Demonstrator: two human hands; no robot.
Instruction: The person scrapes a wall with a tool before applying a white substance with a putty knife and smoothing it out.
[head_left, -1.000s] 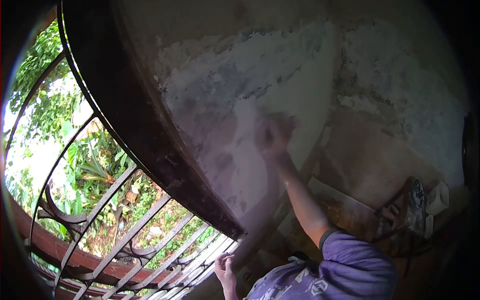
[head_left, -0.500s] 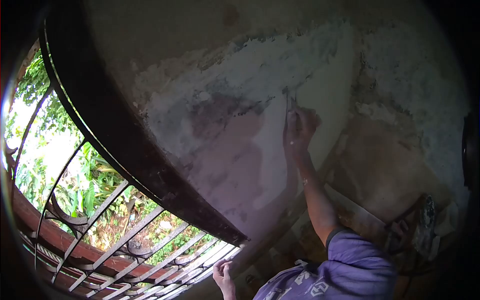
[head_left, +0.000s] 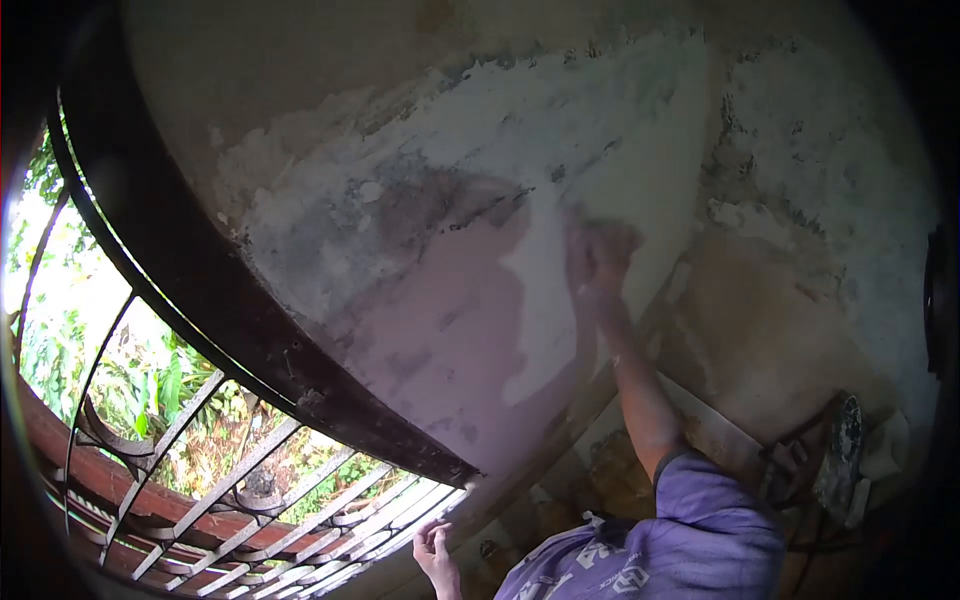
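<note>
My right hand is raised against the wall, its fingers closed round a thin-bladed putty knife. The blade showed a moment earlier; now motion blur hides it. Beside the hand, a smooth whitish coat covers a strip of the wall, next to a pinkish-grey bare patch. Flaky, cracked old plaster lies above. My left hand hangs low near the window grille, fingers loosely bent and apart, with nothing visible in it.
A dark window frame runs diagonally at left, with a metal grille and greenery beyond. At lower right, a whitish-smeared board-like object stands among cluttered items. A pale panel lies behind my right arm.
My right hand has moved slightly down the wall and become blurred. The view has shifted a little, so the window frame sits farther left. My left hand stays low beside the grille.
</note>
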